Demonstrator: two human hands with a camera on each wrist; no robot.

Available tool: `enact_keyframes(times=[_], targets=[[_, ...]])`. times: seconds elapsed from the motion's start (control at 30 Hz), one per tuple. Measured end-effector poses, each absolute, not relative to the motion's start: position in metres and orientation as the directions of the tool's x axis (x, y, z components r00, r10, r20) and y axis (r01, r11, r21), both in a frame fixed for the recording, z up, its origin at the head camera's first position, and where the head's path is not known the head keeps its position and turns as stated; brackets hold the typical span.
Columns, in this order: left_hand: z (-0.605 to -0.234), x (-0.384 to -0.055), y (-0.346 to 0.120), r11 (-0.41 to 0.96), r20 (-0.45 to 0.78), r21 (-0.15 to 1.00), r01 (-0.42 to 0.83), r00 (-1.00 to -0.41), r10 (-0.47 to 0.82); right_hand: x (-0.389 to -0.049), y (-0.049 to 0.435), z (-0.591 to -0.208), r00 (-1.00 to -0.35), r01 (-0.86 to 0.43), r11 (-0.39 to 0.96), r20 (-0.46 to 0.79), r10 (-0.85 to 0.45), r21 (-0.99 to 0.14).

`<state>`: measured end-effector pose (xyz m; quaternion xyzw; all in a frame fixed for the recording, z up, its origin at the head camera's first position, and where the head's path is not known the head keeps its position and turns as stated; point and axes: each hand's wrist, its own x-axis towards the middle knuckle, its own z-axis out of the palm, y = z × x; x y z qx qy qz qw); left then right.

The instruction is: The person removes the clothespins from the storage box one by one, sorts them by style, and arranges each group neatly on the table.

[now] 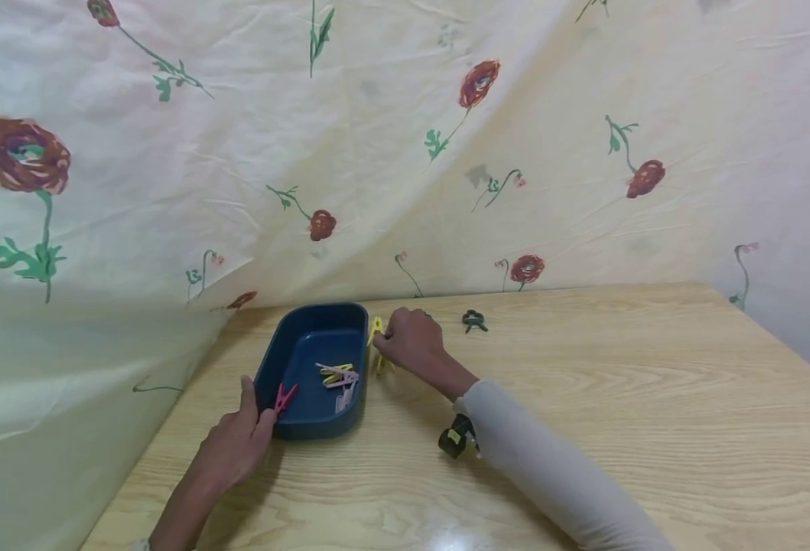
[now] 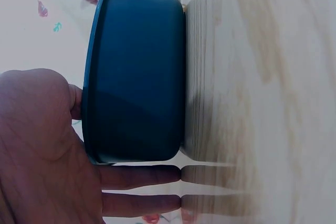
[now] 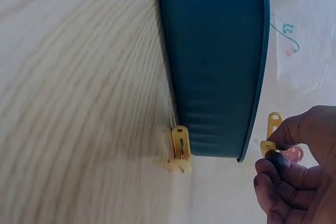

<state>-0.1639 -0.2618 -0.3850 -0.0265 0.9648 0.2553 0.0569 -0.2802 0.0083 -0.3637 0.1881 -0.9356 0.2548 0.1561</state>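
My left hand [image 1: 235, 440] holds the near left corner of a blue plastic tub [image 1: 315, 430], thumb at the rim. In the left wrist view its fingers [image 2: 139, 177] lie straight along the tub's outer side. Past the tub's right wall, my right hand [image 1: 414, 340] pinches a yellow clothespin [image 3: 268, 145] between thumb and forefinger. Another yellow clothespin [image 3: 181, 150] is on the table beside the tub. Inside the tub are a red clothespin [image 1: 284, 399] near my left thumb, a yellow clothespin [image 1: 336, 374] and pale pink clothespins [image 1: 346, 390].
A dark green clip [image 1: 473, 321] lies on the table right of my right hand. A small black device [image 1: 454, 436] sits at the right cuff. Flowered cloth [image 1: 391, 153] hangs behind the wooden table [image 1: 618, 383] and down its left side.
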Motion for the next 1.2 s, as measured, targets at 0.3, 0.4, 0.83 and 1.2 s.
enact_keyframes(times=[0.3, 0.4, 0.83, 1.2], targets=[[-0.387, -0.162, -0.26, 0.868, -0.135, 0.486, -0.104, -0.99, -0.043, -0.285, 0.022, -0.37, -0.912, -0.364, 0.828, 0.342, -0.225, -0.427], [-0.386, -0.162, -0.26, 0.865, -0.125, 0.493, -0.093, -0.992, -0.035, -0.287, 0.027, -0.371, -0.923, -0.337, 0.84, 0.324, -0.207, -0.425], [-0.38, -0.165, -0.258, 0.875, -0.098, 0.48, -0.06, -0.995, -0.015, -0.293, 0.05, -0.374, -0.966, -0.226, 0.886, 0.209, -0.151, -0.405], [-0.384, -0.163, -0.26, 0.876, -0.11, 0.474, -0.085, -0.993, -0.037, -0.293, 0.053, -0.38, -0.984, -0.165, 0.923, 0.123, -0.13, -0.346]])
